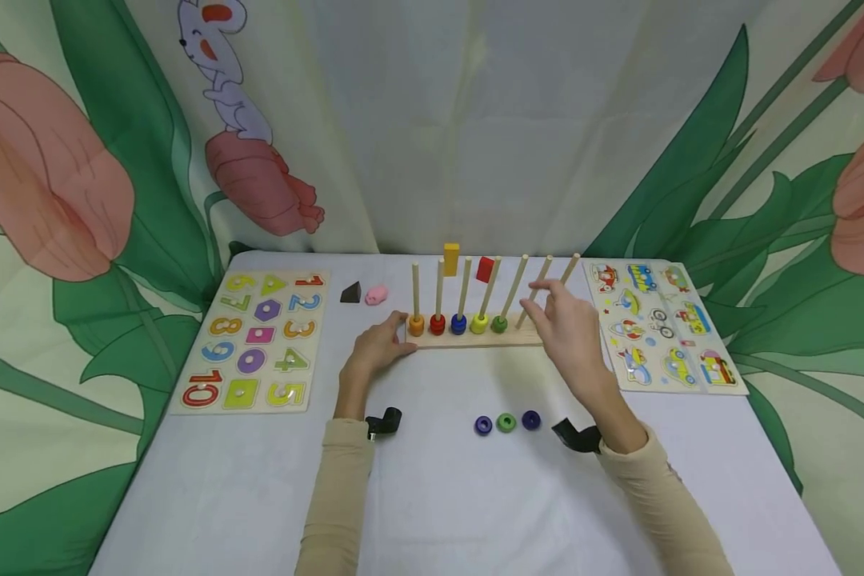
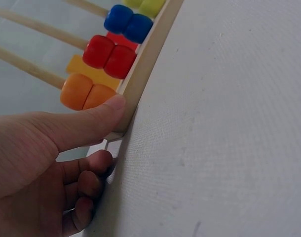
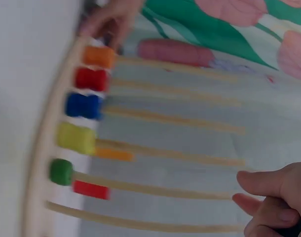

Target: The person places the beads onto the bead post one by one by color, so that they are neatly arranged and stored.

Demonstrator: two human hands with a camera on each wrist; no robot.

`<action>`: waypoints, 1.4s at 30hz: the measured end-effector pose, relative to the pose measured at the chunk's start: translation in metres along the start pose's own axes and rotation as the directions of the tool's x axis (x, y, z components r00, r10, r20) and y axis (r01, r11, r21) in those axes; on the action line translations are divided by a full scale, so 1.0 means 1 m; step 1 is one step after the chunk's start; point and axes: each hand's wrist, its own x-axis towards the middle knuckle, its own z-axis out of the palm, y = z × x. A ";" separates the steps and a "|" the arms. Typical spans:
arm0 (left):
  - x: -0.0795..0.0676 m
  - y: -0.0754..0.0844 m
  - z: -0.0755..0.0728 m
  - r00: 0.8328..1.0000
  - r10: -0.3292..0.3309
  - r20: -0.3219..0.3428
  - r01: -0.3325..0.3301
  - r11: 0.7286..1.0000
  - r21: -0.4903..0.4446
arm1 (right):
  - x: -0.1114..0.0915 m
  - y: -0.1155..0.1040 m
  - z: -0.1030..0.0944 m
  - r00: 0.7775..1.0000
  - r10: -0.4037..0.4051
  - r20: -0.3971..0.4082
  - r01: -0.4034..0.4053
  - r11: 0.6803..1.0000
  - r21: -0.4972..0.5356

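A wooden peg rack (image 1: 446, 340) stands across the table with several upright pegs. Pairs of orange beads (image 2: 86, 91), red beads (image 2: 109, 57), blue beads (image 2: 128, 23) and yellow beads (image 3: 76, 138) sit low on the first pegs. One green bead (image 3: 60, 172) is at the foot of the fifth. My left hand (image 1: 380, 348) grips the rack's left end, thumb along the front edge, fingers at the end. My right hand (image 1: 569, 332) is raised at the rack's right part, thumb and forefinger apart and nothing between them; they overlap the sixth peg in the head view.
Two purple rings (image 1: 483, 426) and a green ring (image 1: 506, 422) lie in front of the rack. A number board (image 1: 317, 336) is at left, a vehicle picture board (image 1: 655, 364) at right. Behind are a yellow block (image 1: 451, 258), red block (image 1: 485, 269), dark block (image 1: 350, 293) and pink toy (image 1: 377, 294).
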 end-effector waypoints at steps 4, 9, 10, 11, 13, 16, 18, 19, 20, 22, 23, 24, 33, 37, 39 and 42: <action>-0.001 -0.001 0.000 1.000 0.001 0.000 -0.001 1.000 0.006 | -0.038 0.016 0.023 0.992 0.025 0.128 -0.021 0.999 -0.029; 0.000 -0.001 0.000 1.000 0.007 -0.004 -0.007 1.000 0.005 | -0.079 0.027 0.038 0.954 0.047 0.297 -0.020 0.995 -0.095; 0.000 -0.001 0.001 1.000 0.009 -0.004 -0.009 1.000 0.005 | -0.086 0.028 0.040 0.943 0.046 0.330 -0.013 0.995 -0.102; -0.001 -0.001 0.001 1.000 0.010 -0.003 -0.010 1.000 0.003 | -0.092 0.029 0.041 0.929 0.049 0.366 -0.012 0.994 -0.105; -0.001 -0.001 0.001 1.000 0.011 -0.001 -0.011 1.000 0.001 | -0.104 0.030 0.043 0.901 0.053 0.430 -0.008 0.994 -0.106; -0.001 -0.001 0.002 1.000 0.007 0.002 -0.007 1.000 -0.006 | -0.116 0.032 0.048 0.868 0.064 0.492 -0.011 0.994 -0.110; -0.001 -0.001 0.002 1.000 0.003 0.002 -0.003 1.000 -0.006 | -0.119 0.033 0.050 0.862 0.063 0.503 -0.005 0.993 -0.116; -0.001 -0.002 0.002 1.000 0.001 0.002 -0.001 1.000 -0.005 | -0.119 0.033 0.051 0.863 0.060 0.502 0.000 0.993 -0.119; -0.001 -0.002 0.002 1.000 0.000 0.001 0.000 1.000 -0.003 | -0.119 0.032 0.051 0.865 0.059 0.498 0.003 0.993 -0.122; 0.000 -0.002 0.002 1.000 0.000 0.000 0.000 1.000 0.002 | -0.114 0.029 0.048 0.874 0.052 0.483 0.008 0.993 -0.121; 0.000 -0.002 0.002 1.000 0.001 0.000 -0.001 1.000 0.002 | -0.109 0.027 0.045 0.881 0.046 0.472 0.012 0.993 -0.121; 0.000 -0.002 0.002 1.000 0.000 -0.001 0.000 1.000 0.004 | -0.104 0.025 0.041 0.887 0.042 0.460 0.014 0.993 -0.117; -0.002 -0.002 0.002 1.000 -0.016 0.004 0.016 1.000 -0.005 | -0.032 0.000 -0.008 0.970 -0.050 0.238 0.072 0.994 -0.086; -0.003 -0.002 0.002 1.000 -0.010 0.008 0.010 1.000 -0.013 | -0.001 -0.008 -0.026 0.990 -0.088 0.108 0.097 0.992 -0.079; -0.003 -0.001 0.001 1.000 -0.005 0.002 0.005 1.000 -0.019 | 0.013 -0.011 -0.031 0.993 -0.115 0.042 0.118 0.990 -0.076; -0.002 0.000 0.001 1.000 -0.002 0.000 0.002 1.000 -0.017 | 0.030 -0.013 -0.033 0.992 -0.125 -0.014 0.124 0.989 -0.083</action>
